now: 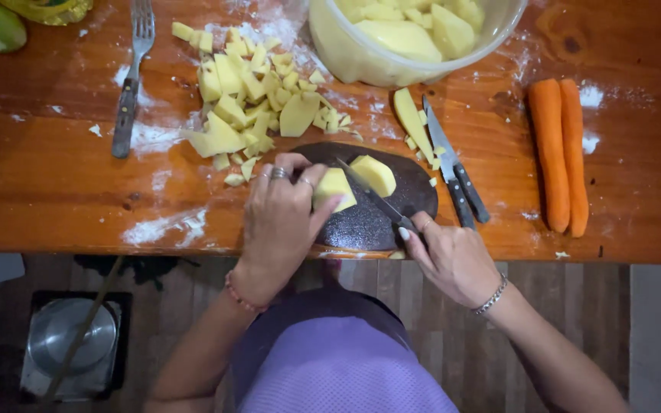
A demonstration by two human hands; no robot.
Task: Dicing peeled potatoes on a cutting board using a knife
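Head view: left hand reaches up from the table edge, palm down, rings on two fingers, bead bracelet at wrist; fingers curled and clamped on the near-left potato piece, pinning it to the dark round cutting board. Right hand comes in from lower right, chain bracelet at wrist, fist closed around the handle of a knife; blade runs diagonally up-left and sits between the held piece and a second potato piece just to its right, touching both or nearly so, can't tell if cutting in. Board lies at the near edge of the wooden table, between both hands.

Beyond the board: pile of diced potato straight on the table, flour-like white smears around it. Clear plastic bowl at top centre holds whole peeled potatoes. Two spare knives lie right of the board beside a long potato slice. Two carrots lie side by side far right, well apart from hands. Fork far left. Metal pot on the floor below left
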